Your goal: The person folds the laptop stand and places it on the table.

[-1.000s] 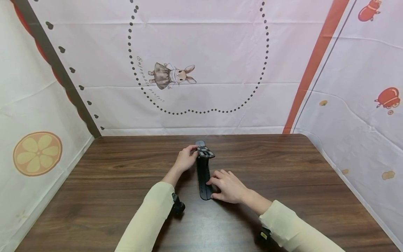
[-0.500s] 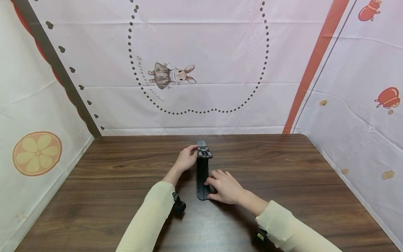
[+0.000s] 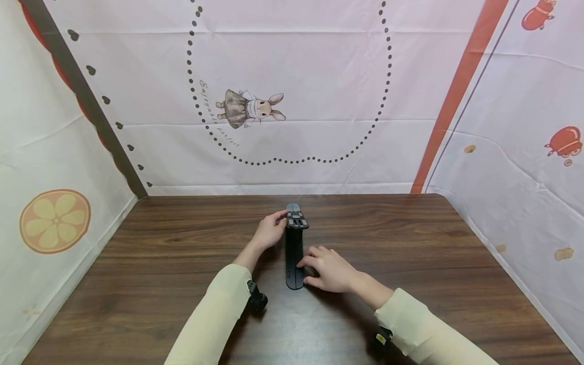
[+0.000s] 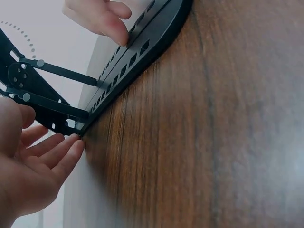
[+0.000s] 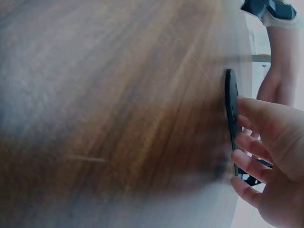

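Note:
A black folding stand (image 3: 294, 256) stands on the table, its slotted base (image 4: 124, 66) running lengthwise away from me. Its upper plate is raised at the far end, with light grey pads (image 3: 297, 219) on top. Two flat struts (image 4: 66, 73) link plate and base in the left wrist view. At the far left side my left hand (image 3: 270, 230) holds the hinge end, thumb over the plate and fingers beneath. My right hand (image 3: 332, 271) touches the near part of the base. Its index finger rests on the top face and its thumb lies at the right edge.
The brown wooden table (image 3: 159, 294) ends at a printed cloth wall (image 3: 319, 101) behind, with cloth walls on both sides. A small black camera (image 3: 257, 299) is strapped at the left sleeve, another (image 3: 383, 337) at the right.
The near end of the stand has shifted slightly left, so it now lies straighter. My right hand moved left with it, then slightly back right; my left hand has stayed nearly in place.

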Motion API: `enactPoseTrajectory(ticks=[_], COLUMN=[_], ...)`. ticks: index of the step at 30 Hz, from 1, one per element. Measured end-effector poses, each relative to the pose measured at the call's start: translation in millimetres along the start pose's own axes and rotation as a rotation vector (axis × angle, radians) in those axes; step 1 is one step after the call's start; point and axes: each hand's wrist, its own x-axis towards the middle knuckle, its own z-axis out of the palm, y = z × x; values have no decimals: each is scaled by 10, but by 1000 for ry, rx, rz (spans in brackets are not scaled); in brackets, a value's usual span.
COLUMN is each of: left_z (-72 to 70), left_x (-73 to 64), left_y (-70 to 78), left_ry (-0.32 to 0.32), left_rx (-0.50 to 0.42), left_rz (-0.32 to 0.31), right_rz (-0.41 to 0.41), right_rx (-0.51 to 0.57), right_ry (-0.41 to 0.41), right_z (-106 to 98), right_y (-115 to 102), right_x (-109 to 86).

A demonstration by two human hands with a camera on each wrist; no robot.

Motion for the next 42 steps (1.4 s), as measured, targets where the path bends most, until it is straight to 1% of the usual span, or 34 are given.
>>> enactPoseTrajectory(ticks=[2, 6, 9, 10, 11, 14, 16, 18, 21, 25, 31, 34, 36, 39, 42], left_z=[-14, -45, -70, -79, -85, -113, -129, -140, -148, -142, -95, -53, -25, 9, 31], left_x=[-22, -62, -109, -126, -143, -200, -225, -252, -287, -337, -380, -371, -363, -355, -348], left_y=[-1, -20, -30, -34, -34, -13, -7, 4, 9, 31, 83, 83, 82, 84, 88], left_ry=[14, 48, 63, 67, 76, 80, 77, 69, 72, 88, 125, 146, 154, 163, 170], left_rx=[6, 17, 25, 29, 43, 50, 50, 36, 31, 26, 25, 37, 40, 47, 54], left_rz=[-1, 6, 37, 58, 83, 120, 130, 114, 112, 113, 90, 81, 75, 84, 86], right_rz=[4, -5, 15, 29, 42, 86, 106, 134, 188, 273, 386, 422, 431, 445, 438], right_rx=[36, 116, 187, 216, 248, 322, 365, 392, 431, 477, 507, 522, 540, 556, 558], right_ry=[-5, 12, 35, 44, 58, 116, 170, 219, 271, 317, 367, 391, 402, 393, 384], right_z=[-15, -29, -44, -50, -54, -57, -56, -53, -46, -24, 9, 25, 39, 64, 92], right_y=[21, 75, 121, 136, 153, 206, 236, 263, 296, 337, 370, 371, 365, 349, 331], right_x=[1, 31, 66, 79, 94, 139, 171, 198, 227, 261, 344, 395, 426, 464, 491])
